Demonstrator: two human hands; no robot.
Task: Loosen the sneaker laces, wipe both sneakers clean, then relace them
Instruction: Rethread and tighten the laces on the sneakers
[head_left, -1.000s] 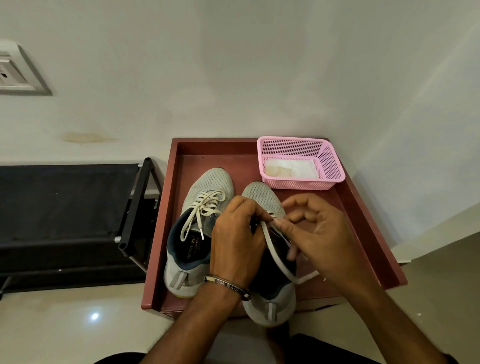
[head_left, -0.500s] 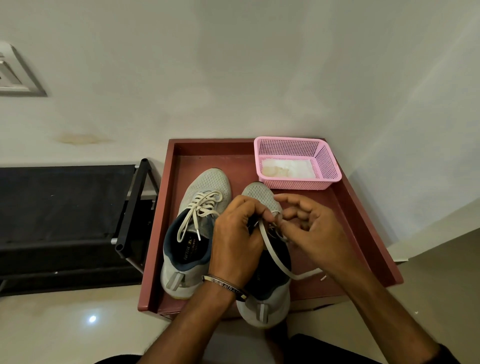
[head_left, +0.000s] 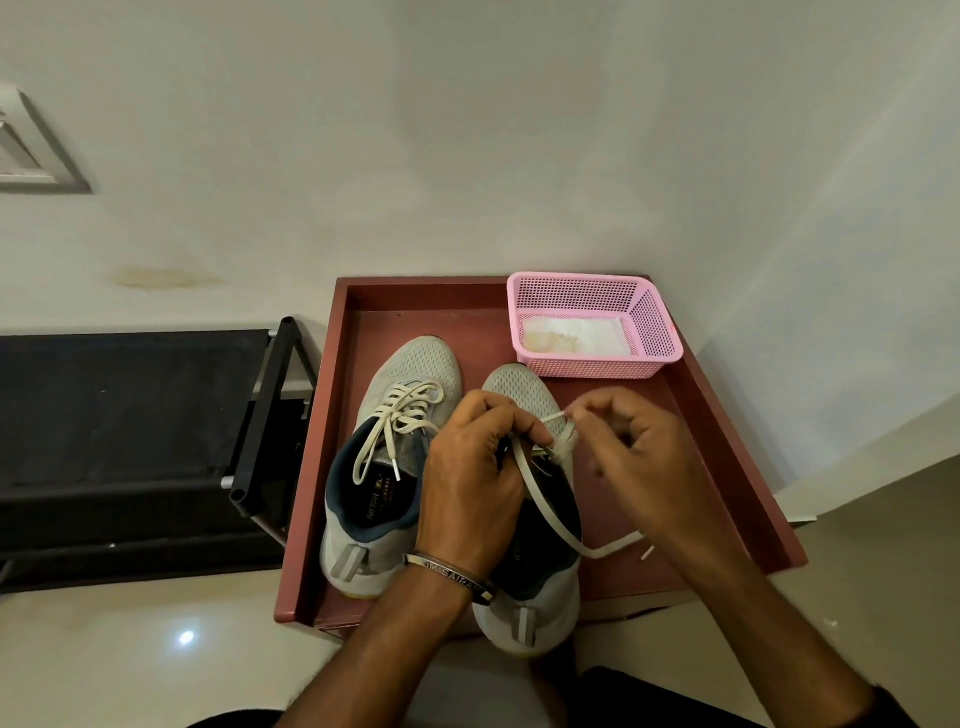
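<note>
Now R hand (head_left: 644, 462) further out, pinching lace (head_left: 545, 499); L hand (head_left: 470, 478) gripping it too.

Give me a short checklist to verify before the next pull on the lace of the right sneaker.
1. Right hand pinches the lace near its end: ok.
2. Left hand steadies the right sneaker: ok.
3. Free tail lies loose on the tray, not snagged: ok.
4. Left sneaker clear of the working lace: ok.
5. Which eyelets are threaded: cannot tell, hands cover them.
6. Pink basket out of the way: ok.
</note>
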